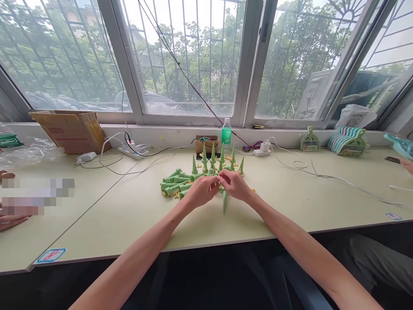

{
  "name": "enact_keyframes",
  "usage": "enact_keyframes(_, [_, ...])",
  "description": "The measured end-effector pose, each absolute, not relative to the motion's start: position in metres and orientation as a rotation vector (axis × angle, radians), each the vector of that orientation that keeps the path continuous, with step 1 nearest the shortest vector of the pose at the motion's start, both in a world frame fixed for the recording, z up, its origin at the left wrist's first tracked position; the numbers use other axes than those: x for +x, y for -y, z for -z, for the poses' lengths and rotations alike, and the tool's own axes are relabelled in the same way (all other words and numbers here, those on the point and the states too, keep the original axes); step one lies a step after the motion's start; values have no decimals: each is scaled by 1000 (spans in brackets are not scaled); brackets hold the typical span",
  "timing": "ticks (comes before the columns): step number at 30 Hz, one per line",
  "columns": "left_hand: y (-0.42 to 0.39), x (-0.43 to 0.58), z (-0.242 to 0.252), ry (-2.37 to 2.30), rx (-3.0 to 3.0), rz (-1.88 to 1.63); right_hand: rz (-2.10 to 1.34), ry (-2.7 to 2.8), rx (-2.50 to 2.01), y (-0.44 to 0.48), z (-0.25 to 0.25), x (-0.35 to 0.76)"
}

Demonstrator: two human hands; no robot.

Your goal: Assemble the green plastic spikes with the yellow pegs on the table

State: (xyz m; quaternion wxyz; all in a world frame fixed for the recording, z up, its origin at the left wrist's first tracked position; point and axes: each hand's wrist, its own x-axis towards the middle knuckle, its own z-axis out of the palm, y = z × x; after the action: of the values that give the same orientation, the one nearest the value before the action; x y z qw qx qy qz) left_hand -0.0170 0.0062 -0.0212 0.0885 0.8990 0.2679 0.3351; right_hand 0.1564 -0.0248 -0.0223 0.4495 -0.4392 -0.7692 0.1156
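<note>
My right hand (235,185) is closed round a green plastic spike (224,206) whose tip points down toward me, just above the pale green table (290,202). My left hand (202,190) is pinched against the top of that same spike, where a small yellow part sits; its fingers meet those of the right hand. Behind my hands, several green spikes (213,159) stand upright in a row. To the left a pile of green spikes (174,183) lies flat, with small yellow pieces among them.
A green bottle (226,131), a small cardboard box (206,144), power strips and cables (134,150) lie by the window sill. A torn cardboard box (72,131) sits far left. Other people's hands show at the left edge (8,215) and right edge (407,164).
</note>
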Motion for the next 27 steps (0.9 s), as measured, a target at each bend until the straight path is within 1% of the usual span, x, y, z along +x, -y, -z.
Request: enact_keyframes(27, [-8, -16, 24, -867, 2679, -968, -256, 1902, -1126, 24, 22, 156])
